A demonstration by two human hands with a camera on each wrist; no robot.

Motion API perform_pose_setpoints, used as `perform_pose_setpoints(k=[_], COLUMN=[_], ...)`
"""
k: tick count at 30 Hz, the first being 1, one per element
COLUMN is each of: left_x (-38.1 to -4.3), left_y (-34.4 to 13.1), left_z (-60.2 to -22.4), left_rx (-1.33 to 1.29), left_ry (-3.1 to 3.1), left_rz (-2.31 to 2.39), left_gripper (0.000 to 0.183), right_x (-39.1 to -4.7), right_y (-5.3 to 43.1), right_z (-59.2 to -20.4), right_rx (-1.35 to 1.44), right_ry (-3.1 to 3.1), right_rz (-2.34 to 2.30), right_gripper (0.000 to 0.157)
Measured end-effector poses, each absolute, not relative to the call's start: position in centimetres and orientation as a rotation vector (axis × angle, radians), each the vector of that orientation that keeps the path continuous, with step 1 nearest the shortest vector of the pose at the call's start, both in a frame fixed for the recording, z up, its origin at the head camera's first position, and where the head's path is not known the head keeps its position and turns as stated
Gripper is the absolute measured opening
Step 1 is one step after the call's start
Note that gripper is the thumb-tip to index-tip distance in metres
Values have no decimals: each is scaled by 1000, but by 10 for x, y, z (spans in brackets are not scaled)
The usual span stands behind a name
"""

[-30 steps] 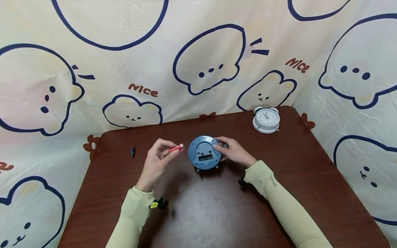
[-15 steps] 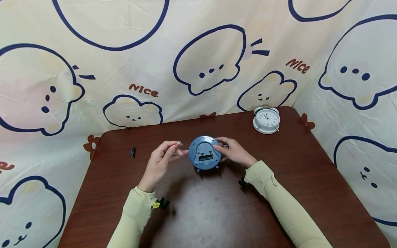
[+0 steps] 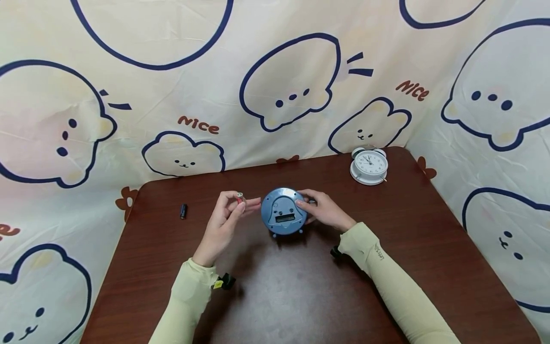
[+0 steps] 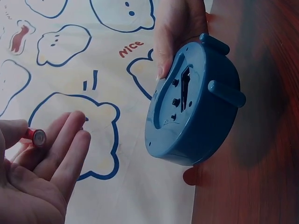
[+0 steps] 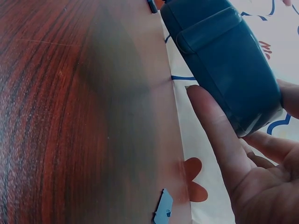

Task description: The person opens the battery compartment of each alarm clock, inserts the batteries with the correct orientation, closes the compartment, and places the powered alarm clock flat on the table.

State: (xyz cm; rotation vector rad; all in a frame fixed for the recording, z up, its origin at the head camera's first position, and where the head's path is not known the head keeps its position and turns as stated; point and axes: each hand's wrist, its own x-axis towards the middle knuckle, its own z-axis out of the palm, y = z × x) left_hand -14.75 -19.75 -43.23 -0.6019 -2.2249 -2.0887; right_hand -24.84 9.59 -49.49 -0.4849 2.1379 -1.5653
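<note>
My left hand [image 3: 218,225] pinches a small red battery [image 3: 240,196] between thumb and index finger. In the left wrist view one metal end of the battery [image 4: 39,137] faces the camera, and the other fingers stretch towards the clock. My right hand [image 3: 324,210] grips a round blue alarm clock [image 3: 283,198] by its right side, thumb on the back. The clock's back faces me, showing small knobs and an uncovered battery slot [image 3: 285,218]. Its stubby feet point down towards the table. In the right wrist view the clock's side [image 5: 229,65] rests against my fingers.
A dark battery [image 3: 183,211] lies on the brown table [image 3: 275,296] at the left. At the back right stands a white twin-bell alarm clock [image 3: 369,165]. The right wrist view shows a small flat blue piece [image 5: 163,207] on the table. Patterned cloth [image 3: 283,143] hangs behind.
The red battery has turned from lying sideways to standing nearly upright in my left fingers, which have spread towards the clock. The right hand and blue clock stay in place.
</note>
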Motion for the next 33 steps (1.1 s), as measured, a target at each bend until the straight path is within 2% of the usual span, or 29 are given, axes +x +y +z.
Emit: perform_pose_setpoints(k=[15, 26, 33], left_x=[-151, -154, -153], left_y=[-194, -191, -185], left_z=[-431, -440, -443], left_rx=[-307, -397, -421], left_ry=[-2250, -2290, -2278], left_rz=[-1813, -1758, -1827], left_gripper=[21, 29, 24], right_x=[-249, -249, -247], right_y=[94, 96, 96], right_z=[-494, -495, -494], right_rx=[-511, -510, -496], right_ry=[2138, 2134, 2126], right_rz=[-1571, -1577, -1577], right_gripper=[46, 48, 48])
